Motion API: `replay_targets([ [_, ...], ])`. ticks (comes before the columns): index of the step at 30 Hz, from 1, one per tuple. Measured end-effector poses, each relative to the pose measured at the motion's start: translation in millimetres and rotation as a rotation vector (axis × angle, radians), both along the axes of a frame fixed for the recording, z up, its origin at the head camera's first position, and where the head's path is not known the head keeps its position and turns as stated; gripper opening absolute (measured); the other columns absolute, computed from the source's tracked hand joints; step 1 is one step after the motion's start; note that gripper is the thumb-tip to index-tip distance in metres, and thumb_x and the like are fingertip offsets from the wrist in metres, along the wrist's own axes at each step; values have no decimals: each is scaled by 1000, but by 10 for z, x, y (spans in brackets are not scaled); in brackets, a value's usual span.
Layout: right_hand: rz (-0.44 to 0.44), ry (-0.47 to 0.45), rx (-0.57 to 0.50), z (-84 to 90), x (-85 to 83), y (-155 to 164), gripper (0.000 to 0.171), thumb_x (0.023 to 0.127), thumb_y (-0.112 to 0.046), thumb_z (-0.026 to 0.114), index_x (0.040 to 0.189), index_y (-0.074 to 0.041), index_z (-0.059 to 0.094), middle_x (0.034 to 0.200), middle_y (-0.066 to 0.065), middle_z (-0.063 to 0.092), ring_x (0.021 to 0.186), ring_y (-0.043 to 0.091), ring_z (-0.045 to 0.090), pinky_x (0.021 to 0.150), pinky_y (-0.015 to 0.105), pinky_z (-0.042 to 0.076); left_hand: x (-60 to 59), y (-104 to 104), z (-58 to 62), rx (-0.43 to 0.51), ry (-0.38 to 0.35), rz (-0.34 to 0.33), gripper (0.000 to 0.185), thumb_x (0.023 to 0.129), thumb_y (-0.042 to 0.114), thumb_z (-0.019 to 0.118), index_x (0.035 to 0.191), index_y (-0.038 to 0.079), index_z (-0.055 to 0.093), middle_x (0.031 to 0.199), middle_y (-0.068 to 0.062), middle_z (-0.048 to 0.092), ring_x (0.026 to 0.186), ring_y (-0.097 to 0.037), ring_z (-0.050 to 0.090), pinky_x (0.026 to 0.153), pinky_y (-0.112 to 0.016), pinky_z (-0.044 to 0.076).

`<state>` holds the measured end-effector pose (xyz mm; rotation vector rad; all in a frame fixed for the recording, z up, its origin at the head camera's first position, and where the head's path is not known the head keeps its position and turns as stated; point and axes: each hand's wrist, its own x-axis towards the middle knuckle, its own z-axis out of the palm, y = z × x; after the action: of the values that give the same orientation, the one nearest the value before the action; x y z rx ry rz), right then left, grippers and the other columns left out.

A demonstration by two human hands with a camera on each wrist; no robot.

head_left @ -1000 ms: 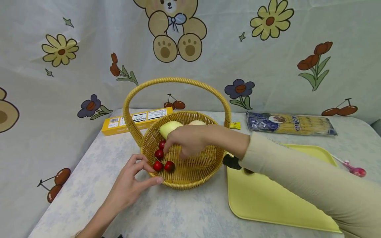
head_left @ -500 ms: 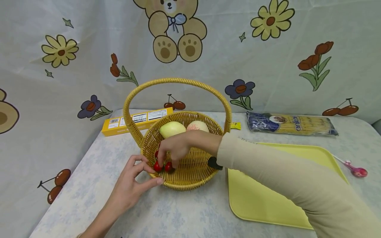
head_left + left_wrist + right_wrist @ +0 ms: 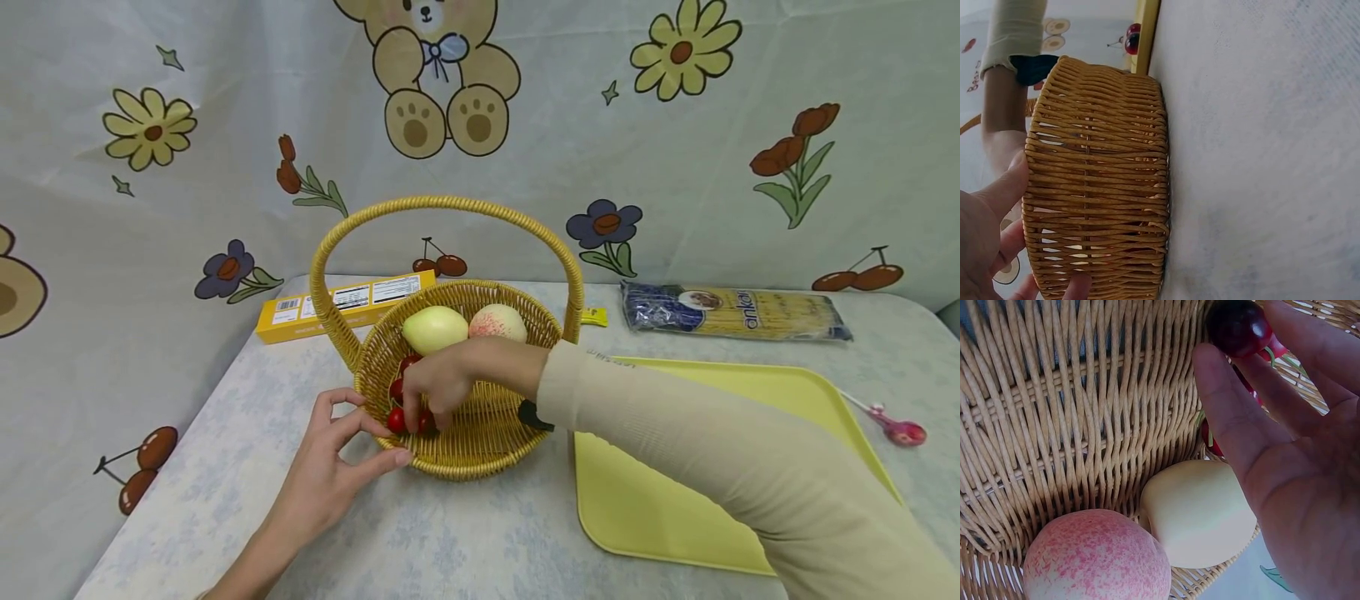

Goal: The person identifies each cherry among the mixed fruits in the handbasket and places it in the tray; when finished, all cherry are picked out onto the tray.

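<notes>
I took the step in hand to be handling the round, glossy dark-red cherry (image 3: pixel 1236 328), at seven o'clock inside the round yellow wicker basket (image 3: pixel 480 472); the right grip (image 3: pixel 444 377), narrowly parted, had thumb and finger about it; the left grip (image 3: pixel 322 475), wider, held the rim towards eight o'clock; next, I judged, called for a gentle, steady pinch.

Quite a homely spot, home or studio unclear! Bear-print cloth (image 3: pixel 562 125) hangs at twelve o'clock, a floral worktop (image 3: pixel 465 533) at six, packaged pasta (image 3: pixel 776 315) at three.
</notes>
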<state>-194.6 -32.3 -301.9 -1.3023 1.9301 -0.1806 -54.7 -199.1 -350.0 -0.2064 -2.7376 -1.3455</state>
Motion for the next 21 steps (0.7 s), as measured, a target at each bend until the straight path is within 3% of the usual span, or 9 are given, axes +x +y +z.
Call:
replay_targets([
  [7,2,-5,8,22,-6,28,34,85,5,70,116,-9,74,110,-5,68,100,8,51,83,18,45,-13,-11,-9,-3,-9,-7,22,77,30,86,82,21,66,125,-8,38,117,-34,49,95,-58,43],
  [13,-39,11,-21,149,-15,177,27,86,2,73,111,-9,75,106,-7,70,103,8,56,87,21,46,-24,-25,0,-13,-7,-32,23,78,31,85,84,21,66,124,-7,38,114,-32,50,94,-56,44],
  [21,-79,13,-161,342,55,469,28,85,3,73,111,-9,74,107,-7,67,97,12,57,84,24,48,-28,-30,27,2,-47,-40,25,79,32,84,86,18,65,124,-7,36,115,-32,50,96,-57,43],
])
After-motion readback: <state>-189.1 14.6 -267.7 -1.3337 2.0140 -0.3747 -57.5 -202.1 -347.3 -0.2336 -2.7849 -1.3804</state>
